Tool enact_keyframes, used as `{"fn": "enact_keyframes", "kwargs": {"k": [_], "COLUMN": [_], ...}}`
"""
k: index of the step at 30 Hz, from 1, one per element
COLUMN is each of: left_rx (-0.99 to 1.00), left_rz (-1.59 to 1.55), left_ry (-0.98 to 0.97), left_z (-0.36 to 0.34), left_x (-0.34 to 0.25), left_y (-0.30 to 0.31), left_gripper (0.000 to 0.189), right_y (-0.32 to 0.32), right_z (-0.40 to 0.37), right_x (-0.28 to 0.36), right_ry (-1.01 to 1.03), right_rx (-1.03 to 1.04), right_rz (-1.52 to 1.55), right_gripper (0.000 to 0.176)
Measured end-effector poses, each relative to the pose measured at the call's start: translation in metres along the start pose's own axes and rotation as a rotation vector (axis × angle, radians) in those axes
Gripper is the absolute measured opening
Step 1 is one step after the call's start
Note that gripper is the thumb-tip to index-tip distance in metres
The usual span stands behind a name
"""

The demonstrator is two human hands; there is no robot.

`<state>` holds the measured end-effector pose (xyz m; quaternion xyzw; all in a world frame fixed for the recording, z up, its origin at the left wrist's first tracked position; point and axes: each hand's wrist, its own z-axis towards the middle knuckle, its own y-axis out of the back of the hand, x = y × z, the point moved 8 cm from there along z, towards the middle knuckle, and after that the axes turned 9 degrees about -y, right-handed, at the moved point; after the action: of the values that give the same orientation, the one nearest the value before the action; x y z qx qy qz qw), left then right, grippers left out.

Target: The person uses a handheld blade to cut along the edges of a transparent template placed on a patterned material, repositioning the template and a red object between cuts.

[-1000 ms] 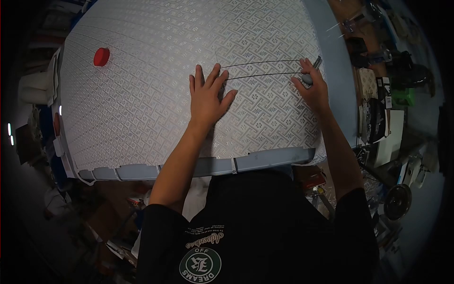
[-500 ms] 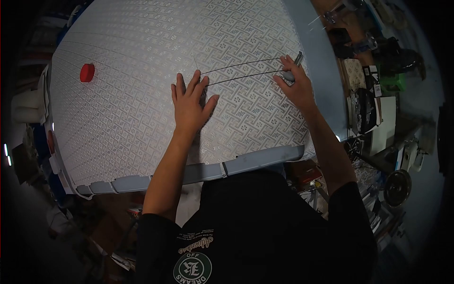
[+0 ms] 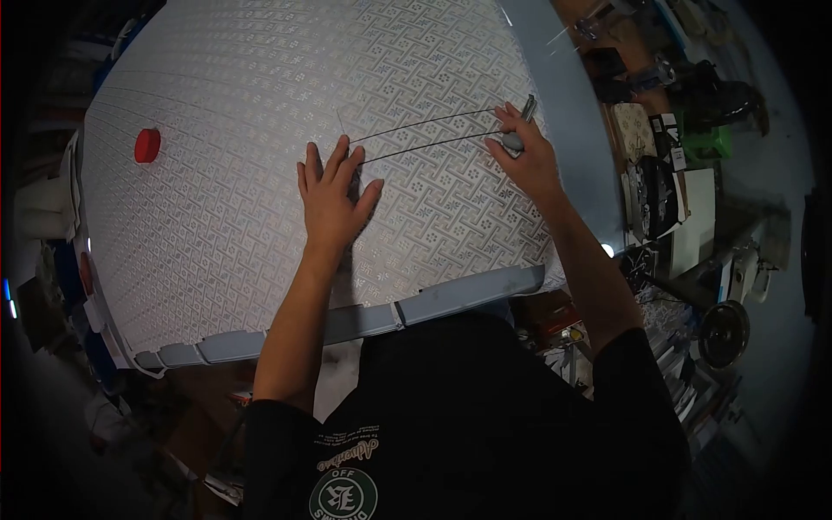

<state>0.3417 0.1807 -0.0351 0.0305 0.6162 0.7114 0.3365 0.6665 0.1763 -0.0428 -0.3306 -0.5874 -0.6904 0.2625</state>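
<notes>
My left hand (image 3: 331, 204) lies flat on the patterned silver-white fabric (image 3: 433, 199), fingers spread and nothing in its grasp. Two thin dark lines, like cords (image 3: 425, 124), run side by side from its fingertips across to my right hand (image 3: 530, 160). The right fingers are bent around a small rounded grey thing (image 3: 512, 140), mostly hidden by the hand. Just beyond the right fingertips, a slim greenish piece (image 3: 529, 107) sticks up near the fabric's right side. I cannot tell whether it belongs to the grey thing.
A round red object (image 3: 147, 146) rests on the fabric at the left. Along the near side runs a grey-blue padded edge (image 3: 468, 291) with straps. Shelving at the right holds a green container (image 3: 711, 143), boxes and assorted items. A round dark dish-like thing (image 3: 724, 334) sits lower right.
The whole scene has shifted slightly left in view as the camera moved. Both hands keep about the same places on the fabric.
</notes>
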Motion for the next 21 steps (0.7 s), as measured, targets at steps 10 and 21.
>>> {"fn": "enact_keyframes", "kwargs": {"k": [10, 21], "left_rx": [0.008, 0.0], "left_rz": [0.007, 0.008], "left_ry": [-0.002, -0.002], "left_z": [0.0004, -0.0007], "left_x": [0.0002, 0.0015], "left_y": [-0.0003, -0.0004], "left_gripper": [0.06, 0.06], "right_y": [0.0001, -0.0021], "right_z": [-0.0004, 0.0009], "right_x": [0.0021, -0.0007], "right_ry": [-0.033, 0.003], "right_rx": [0.035, 0.017], "right_rz": [-0.021, -0.024], "right_gripper": [0.029, 0.03]}}
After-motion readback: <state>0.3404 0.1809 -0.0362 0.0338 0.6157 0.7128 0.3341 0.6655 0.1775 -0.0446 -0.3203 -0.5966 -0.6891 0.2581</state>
